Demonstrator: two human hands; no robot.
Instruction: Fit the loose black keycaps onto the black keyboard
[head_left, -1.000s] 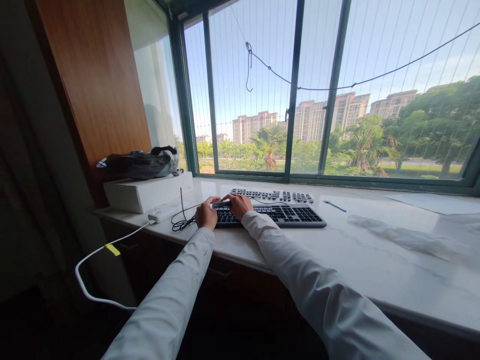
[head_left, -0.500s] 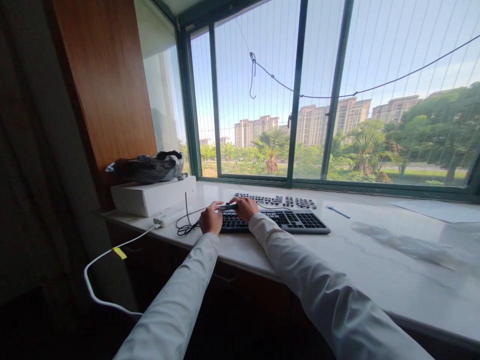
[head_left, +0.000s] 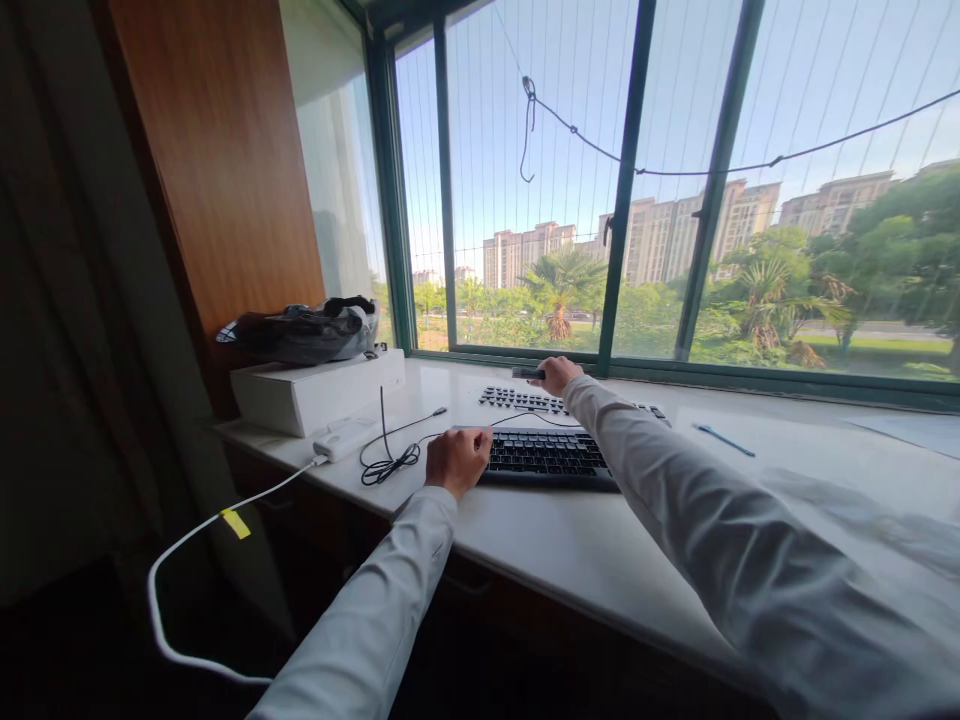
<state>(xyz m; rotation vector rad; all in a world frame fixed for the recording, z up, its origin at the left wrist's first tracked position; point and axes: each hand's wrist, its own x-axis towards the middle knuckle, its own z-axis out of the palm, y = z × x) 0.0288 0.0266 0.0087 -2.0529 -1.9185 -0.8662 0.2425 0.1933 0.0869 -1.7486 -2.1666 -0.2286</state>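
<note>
A dark keyboard (head_left: pixel 551 455) lies flat on the white sill at centre frame, its left end under a hand. Just behind it, a loose set of keys (head_left: pixel 525 401) lies in rows. A small dark bar-shaped object (head_left: pixel 528 373), held level, sits further back by the window frame.

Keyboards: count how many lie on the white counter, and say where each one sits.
2. The near keyboard lies by the left hand; the far keyboard sits behind it, near the right hand.
</note>
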